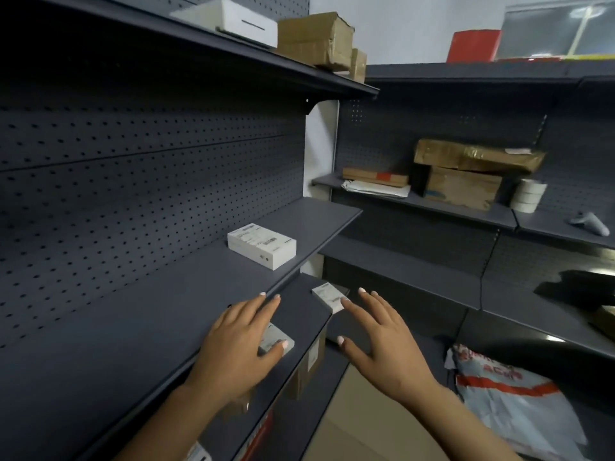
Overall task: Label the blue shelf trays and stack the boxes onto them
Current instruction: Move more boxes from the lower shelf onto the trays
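Shelving fills the view: dark blue-grey pegboard unit on the left, its middle shelf (139, 314) running toward the camera, and a second unit meeting it at the corner on the right. Upper left shelf carries a white box (229, 19) beside a brown carton (316, 39). Right unit's shelf holds two stacked cartons (466, 174), a flat parcel on a white envelope, tape rolls (529, 194) at the far end. Grey-and-red mailer bag (509, 397) lies low on the right, a large cardboard sheet next to it at the bottom. On the middle shelf, a white labelled box (263, 246) sits near the front edge, well apart from both hands. Lower shelf has a smaller white box (331, 297) at its right end and another small box (276, 342) closer in. Left hand (239, 344) reaches over the middle shelf's front edge, fingers spread, thumb touching the closer small box; can't tell if it grips it. Right hand (376, 337) is wide, fingers splayed, holding nothing, index fingertip just beside the smaller white box.
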Tool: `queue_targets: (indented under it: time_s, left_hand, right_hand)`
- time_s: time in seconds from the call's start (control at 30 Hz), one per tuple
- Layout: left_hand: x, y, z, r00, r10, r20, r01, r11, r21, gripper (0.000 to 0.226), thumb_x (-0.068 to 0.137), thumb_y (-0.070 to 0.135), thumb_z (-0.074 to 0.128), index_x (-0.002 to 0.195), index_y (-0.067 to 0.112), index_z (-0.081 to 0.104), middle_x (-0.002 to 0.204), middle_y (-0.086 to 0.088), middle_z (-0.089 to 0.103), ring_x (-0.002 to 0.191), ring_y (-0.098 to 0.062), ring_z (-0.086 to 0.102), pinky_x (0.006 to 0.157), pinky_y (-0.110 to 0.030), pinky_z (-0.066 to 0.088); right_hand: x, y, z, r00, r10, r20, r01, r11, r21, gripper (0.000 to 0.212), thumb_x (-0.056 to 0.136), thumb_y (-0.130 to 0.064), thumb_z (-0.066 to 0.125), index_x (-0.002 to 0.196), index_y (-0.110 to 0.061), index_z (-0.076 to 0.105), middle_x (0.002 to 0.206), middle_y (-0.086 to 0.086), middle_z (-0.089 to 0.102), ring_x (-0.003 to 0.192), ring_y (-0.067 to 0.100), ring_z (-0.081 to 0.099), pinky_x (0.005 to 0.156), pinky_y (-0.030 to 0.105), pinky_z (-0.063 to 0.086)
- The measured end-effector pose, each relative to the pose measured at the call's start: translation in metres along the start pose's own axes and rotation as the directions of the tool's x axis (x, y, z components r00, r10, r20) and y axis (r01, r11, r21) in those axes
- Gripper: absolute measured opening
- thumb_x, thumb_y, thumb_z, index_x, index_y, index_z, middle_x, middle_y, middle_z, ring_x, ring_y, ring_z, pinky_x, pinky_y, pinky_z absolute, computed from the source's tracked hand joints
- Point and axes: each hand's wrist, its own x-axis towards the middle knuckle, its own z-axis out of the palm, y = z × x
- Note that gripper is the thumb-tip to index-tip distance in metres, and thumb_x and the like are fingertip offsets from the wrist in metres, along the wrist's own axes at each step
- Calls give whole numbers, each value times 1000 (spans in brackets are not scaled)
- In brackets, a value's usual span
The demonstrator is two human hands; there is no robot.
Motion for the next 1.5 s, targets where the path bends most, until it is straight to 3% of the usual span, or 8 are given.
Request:
queue_targets:
  time_s: [0.2,0.47,0.63,0.77,1.07,1.17,1.27,1.5]
  left_hand:
    - [70,27,26,992,-124,-35,123,992,-25,78,81,69,22,150,33,15,155,8,23,139,-12,24,109,-30,21]
    - [110,25,41,936,-353,8,353,936,-6,74,90,63,39,149,38,2,158,13,6,143,-11,8,114,-34,18]
    - [124,-10,50,915,-399,-54,402,913,67,85,73,76,9,149,38,6,157,13,11,142,-10,14,114,-33,20]
    - [136,-39,62,891,-447,-76,452,889,69,85,73,76,4,149,39,1,157,14,7,142,-10,13,114,-30,18]
    - [142,-72,79,841,-537,-68,541,835,103,77,83,71,23,150,33,13,156,6,21,138,-17,27,111,-32,25]
    - [138,-71,79,822,-560,-104,570,808,148,74,83,66,29,146,28,30,148,2,39,128,-21,43,101,-33,38]
    - [135,-66,78,809,-568,-150,587,792,168,68,84,61,38,140,23,43,137,-1,52,117,-23,54,92,-35,46]
    - [134,-39,81,723,-664,-191,691,699,185,67,85,61,36,141,24,41,139,-1,50,121,-23,51,97,-38,43]
  right_hand:
    - [74,73,-2,992,-125,17,125,992,35,62,91,-57,38,147,-39,18,159,-4,10,146,16,1,117,33,8]
    - [174,107,19,951,-300,76,291,951,105,62,93,-50,46,148,-36,21,159,-1,12,146,20,7,119,38,14]
    - [235,95,52,915,-394,89,382,915,128,63,92,-51,48,147,-33,24,158,1,14,146,22,9,118,36,12]
    - [276,79,81,902,-413,127,396,907,144,66,90,-54,49,147,-31,25,158,4,15,145,26,11,116,37,12]
    - [343,42,141,830,-408,380,385,913,139,89,75,-80,41,148,-38,11,159,3,-2,144,38,-5,116,51,8]
    - [356,35,154,793,-409,451,399,909,123,92,73,-82,40,148,-42,4,159,0,-9,143,40,-8,115,53,6]
    - [365,33,164,779,-424,463,420,900,117,93,73,-82,40,147,-44,0,159,-1,-9,142,39,3,114,51,15]
    - [371,45,163,762,-524,380,483,851,206,86,77,-71,51,147,-42,10,158,-6,5,134,33,22,105,44,32]
